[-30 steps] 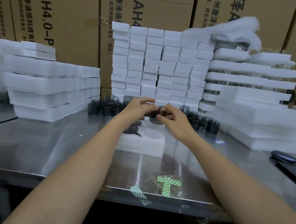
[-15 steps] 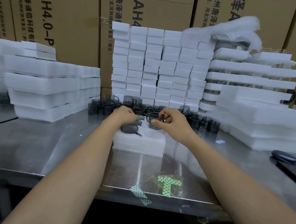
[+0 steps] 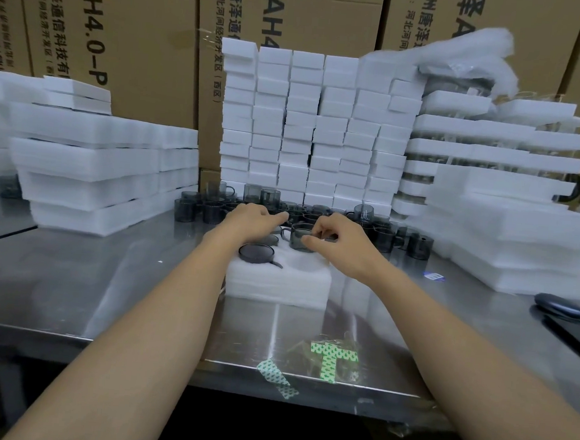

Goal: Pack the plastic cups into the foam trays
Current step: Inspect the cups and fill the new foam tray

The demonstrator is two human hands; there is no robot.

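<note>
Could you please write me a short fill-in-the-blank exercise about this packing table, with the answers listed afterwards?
1. The cup at the far side of the foam tray is pinched by the ____ hand.
2. The tray's near-left pocket holds a second cup, while its near-right pocket is ____.
3. The tape near the front edge of the table is white and ____.
Missing words: right; empty; green.
</note>
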